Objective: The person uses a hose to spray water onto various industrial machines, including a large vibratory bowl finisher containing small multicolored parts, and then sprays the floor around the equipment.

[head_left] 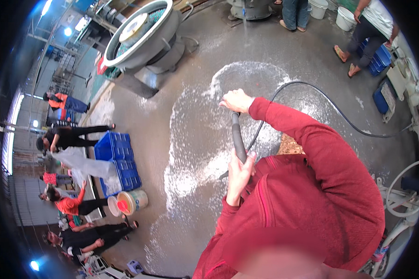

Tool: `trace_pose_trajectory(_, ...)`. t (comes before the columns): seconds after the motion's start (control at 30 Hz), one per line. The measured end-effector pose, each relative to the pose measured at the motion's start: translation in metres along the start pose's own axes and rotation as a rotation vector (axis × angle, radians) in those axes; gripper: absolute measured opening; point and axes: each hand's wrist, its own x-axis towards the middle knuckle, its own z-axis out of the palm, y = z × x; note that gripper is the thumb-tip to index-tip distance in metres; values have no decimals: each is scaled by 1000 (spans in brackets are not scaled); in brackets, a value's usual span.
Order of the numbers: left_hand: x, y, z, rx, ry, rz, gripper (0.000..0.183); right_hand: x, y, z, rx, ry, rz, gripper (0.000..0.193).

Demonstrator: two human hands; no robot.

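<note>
A dark grey, tube-like handle [238,135] slants in front of my body, and both of my hands are on it. My right hand [237,101] closes round its upper end. Lower down, close to my jacket, my left hand [240,172] grips the same handle with the thumb along it. The handle's lower end is hidden, so its exact kind is unclear. Beside it runs a black hose [333,101], curving across the floor to the right; whether the two join is hidden. White foam [186,172] spreads over the wet floor [144,125] around my hands.
A big round grey machine bowl [139,35] stands at the upper left. Blue crates [121,160] and a bucket [137,200] are at the left, with several people nearby. White buckets [345,19], another blue crate [381,60] and people are at the upper right. A wheel-shaped ring [390,188] is at right.
</note>
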Motion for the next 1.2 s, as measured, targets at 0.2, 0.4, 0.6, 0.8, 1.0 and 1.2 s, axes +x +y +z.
trace_pose_trajectory(0.2, 94, -7, 80, 322, 77, 183, 43, 34, 116, -91, 295, 270, 177, 38)
trace_pose_trajectory(0.4, 237, 70, 136, 310, 288, 220, 32, 101, 253, -161, 447, 351, 328, 38)
trace_pose_trajectory(0.6, 341, 212, 173, 409, 299, 348, 39, 214, 309, -263, 493, 679, 183, 37)
trace_pose_trajectory(0.8, 435, 281, 193, 525, 294, 468, 47, 309, 350, -327, 653, 977, 164, 37)
trace_pose_trajectory(1.0, 573, 313, 192, 337, 189, 443, 48, 422, 456, -361, 662, 1056, 118, 44)
trace_pose_trajectory(1.2, 715, 355, 204, 328, 44, 617, 50, 512, 547, -412, 1192, 1122, 65, 49)
